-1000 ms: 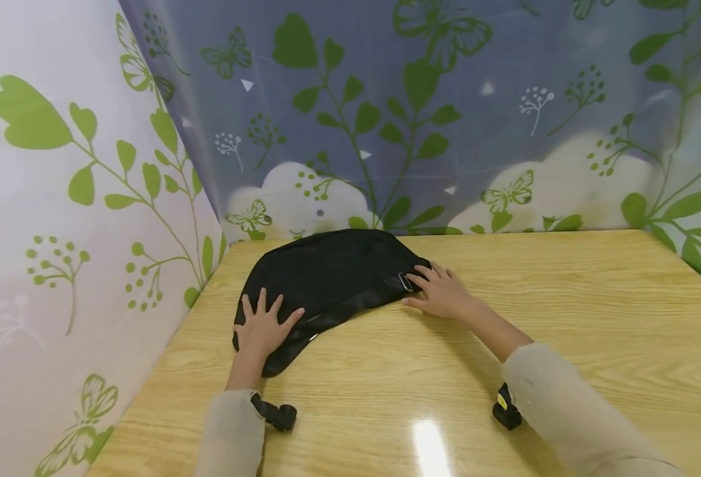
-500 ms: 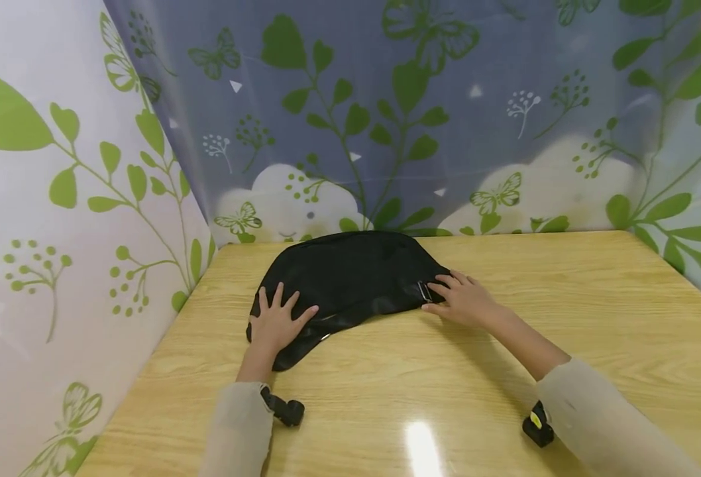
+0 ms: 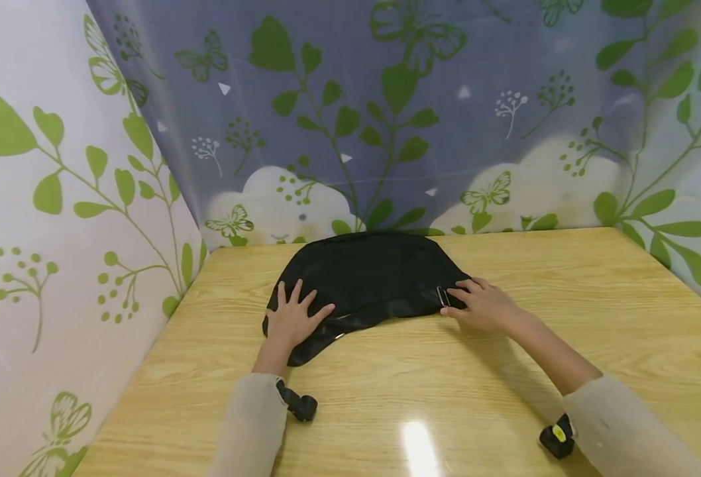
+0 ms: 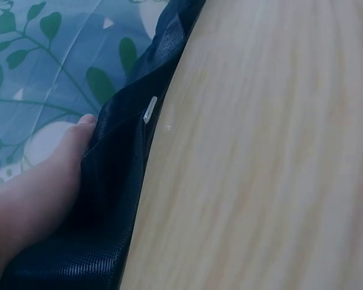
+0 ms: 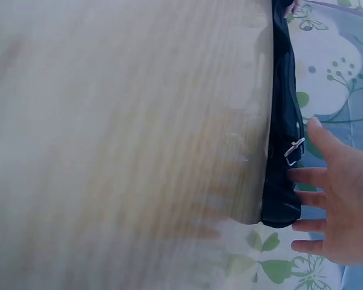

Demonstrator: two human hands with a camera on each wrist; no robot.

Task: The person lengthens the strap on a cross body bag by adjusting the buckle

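A black bag [image 3: 374, 271] of soft fabric, seemingly a sling or waist bag, lies flat on the table in the head view. My left hand [image 3: 293, 319] rests on its left end with the fingers spread. At the bag's right end, by a metal buckle [image 3: 442, 296], my right hand [image 3: 484, 305] touches it with fingers extended. In the left wrist view the left thumb [image 4: 72, 148] lies against the black fabric near a small metal piece [image 4: 150, 110]. The right wrist view shows the right fingers [image 5: 311, 198] straight against the bag's end, near the buckle [image 5: 294, 151].
The wooden table [image 3: 374, 391] extends in front of the bag and to its right. A patterned curtain [image 3: 326, 119] hangs just behind the bag, and another patterned wall [image 3: 58, 232] stands on the left. Small black cameras [image 3: 305, 407] are on both wrists.
The head view has turned somewhat, so bag and hands appear farther right in it while the backdrop shifts left. Both hands stay on the bag, which seems to slide rightward along the table.
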